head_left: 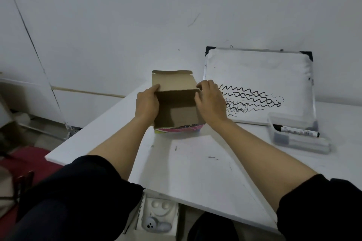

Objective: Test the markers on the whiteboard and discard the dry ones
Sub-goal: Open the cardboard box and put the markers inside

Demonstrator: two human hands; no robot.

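A brown cardboard box (176, 107) with a colourful printed outside stands open on the white table (195, 166), its lid flap raised at the back. My left hand (147, 103) grips the box's left wall and my right hand (210, 101) grips its right wall at the flap's corner. The inside looks dark; I cannot tell what lies in it. A whiteboard (260, 76) leans against the wall at the right, covered with several black wavy lines. In front of it a black-capped white marker (296, 130) rests across a clear plastic tray (297, 137).
The table's left edge drops off to a floor with a red mat (25, 160). Below the near table edge sits a white moulded tray (158, 219) holding a small round device. The wall stands right behind the box.
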